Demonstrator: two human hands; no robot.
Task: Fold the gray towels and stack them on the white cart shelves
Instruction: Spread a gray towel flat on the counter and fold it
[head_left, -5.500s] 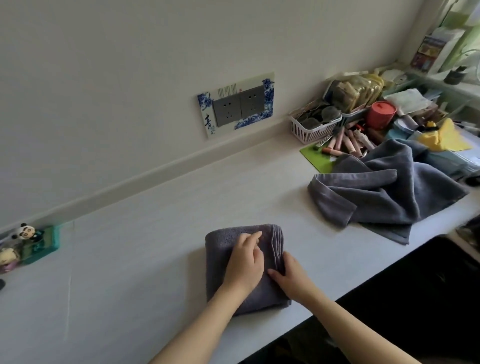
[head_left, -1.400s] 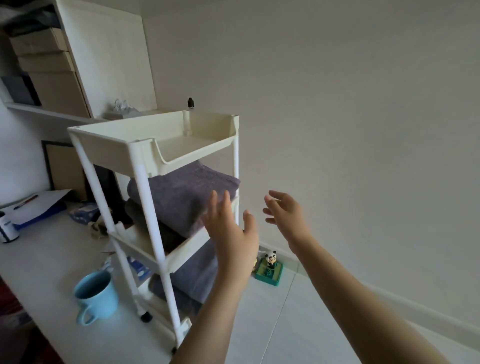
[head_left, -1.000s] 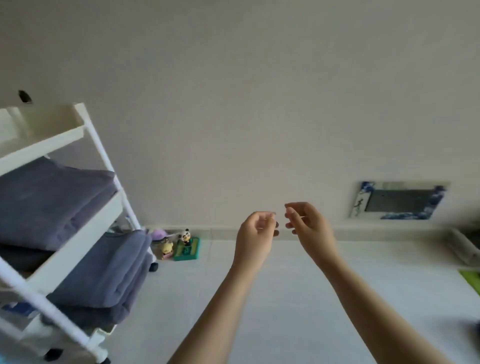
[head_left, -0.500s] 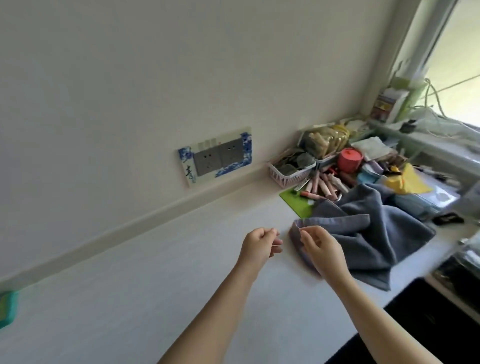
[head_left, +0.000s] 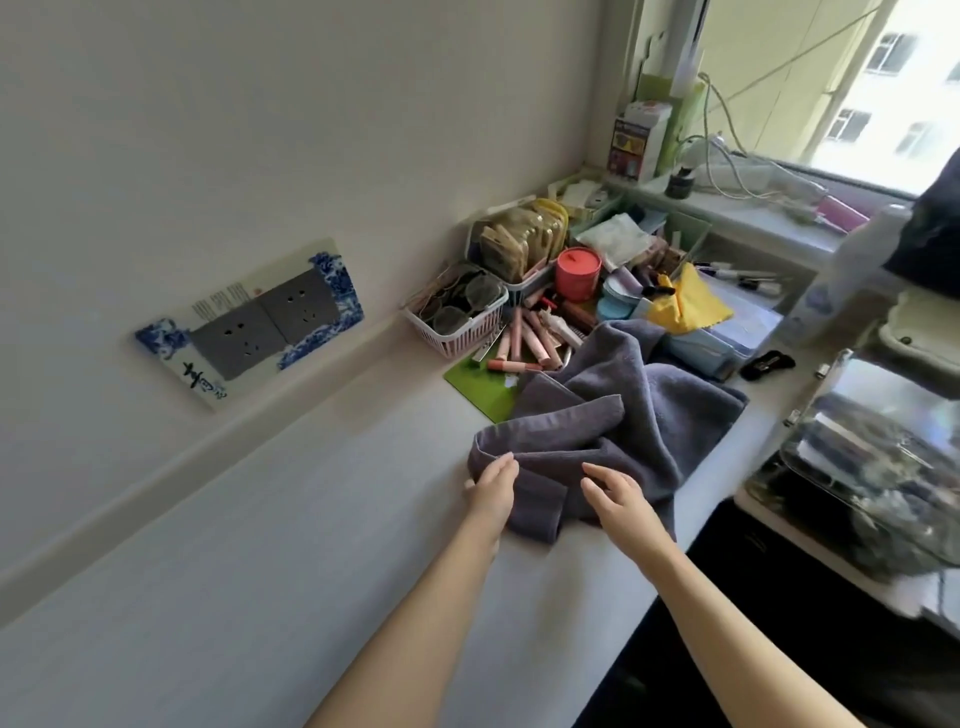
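On the wall, the grey double socket plate with a blue-and-white porcelain-pattern surround (head_left: 249, 325) carries dark brush characters too small to read. The left hand (head_left: 491, 493), fingers nearly straight, touches the left fold of the crumpled grey terry towel (head_left: 613, 421) near the white desk's (head_left: 260, 545) front edge. The right hand (head_left: 621, 499), loosely open, rests on it. Half a second ago both hands hovered curled, short of the towel.

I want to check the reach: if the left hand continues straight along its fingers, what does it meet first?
The left hand already reaches the crumpled gray towel; its fingertips seem to touch the near fold, though contact is hard to confirm.
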